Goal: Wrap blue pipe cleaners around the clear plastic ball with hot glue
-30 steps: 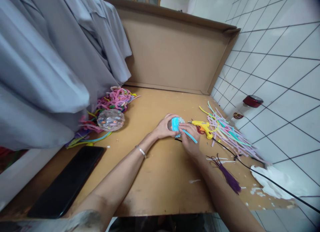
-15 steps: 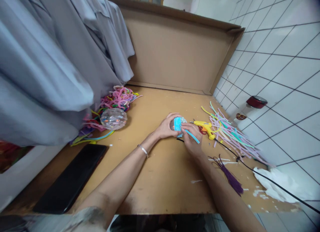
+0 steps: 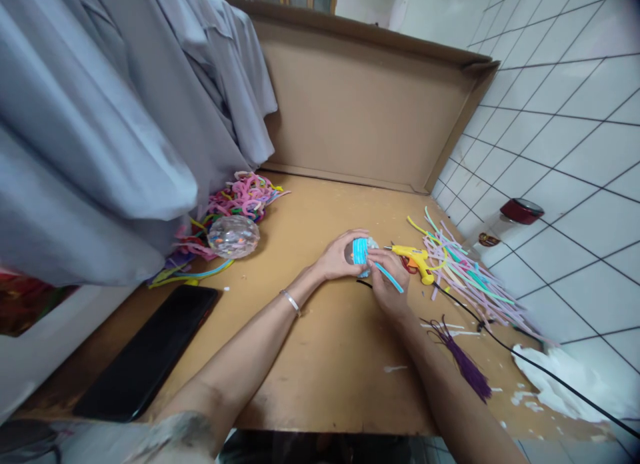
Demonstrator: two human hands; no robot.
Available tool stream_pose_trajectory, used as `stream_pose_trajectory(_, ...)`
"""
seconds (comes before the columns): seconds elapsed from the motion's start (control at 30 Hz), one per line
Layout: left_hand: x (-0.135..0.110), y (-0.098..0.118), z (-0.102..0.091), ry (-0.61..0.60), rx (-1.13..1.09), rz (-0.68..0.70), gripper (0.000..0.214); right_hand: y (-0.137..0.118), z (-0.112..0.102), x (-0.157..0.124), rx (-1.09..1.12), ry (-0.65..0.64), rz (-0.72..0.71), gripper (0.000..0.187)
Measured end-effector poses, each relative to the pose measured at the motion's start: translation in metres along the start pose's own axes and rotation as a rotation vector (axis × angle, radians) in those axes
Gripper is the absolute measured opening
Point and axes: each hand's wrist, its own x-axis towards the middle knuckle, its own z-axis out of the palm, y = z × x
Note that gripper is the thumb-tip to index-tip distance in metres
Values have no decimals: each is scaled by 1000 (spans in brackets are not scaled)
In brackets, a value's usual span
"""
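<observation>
My left hand is wrapped round a small clear ball that has blue pipe cleaner wound over it. My right hand pinches the loose end of that blue pipe cleaner, which sticks out toward the lower right, and presses against the ball. Both hands rest on the wooden table near its middle. A silver bracelet sits on my left wrist.
A yellow glue gun with a black cord lies just right of my hands, beside a spread of pastel pipe cleaners. A purple tassel, a clear glitter ball, a pink pipe-cleaner heap, a black phone and hanging grey shirts surround them.
The view has shifted slightly, so everything sits a little further right. My hands keep the same grip on the ball and pipe cleaner, with hardly any movement.
</observation>
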Motion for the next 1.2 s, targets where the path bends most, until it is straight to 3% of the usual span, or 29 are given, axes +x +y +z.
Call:
stream_pose_trajectory(0.27,2,12,-2,-17,30,-120,66,1,-1,0,-9,-17,8,16)
stream_pose_trajectory(0.77,2,17,-1,-23,-61,-195,66,2,-3,1,-44,-38,-52,16)
stream_pose_trajectory(1.2,2,6,1,-27,-73,-144,61,2,-2,2,-35,-39,-61,17)
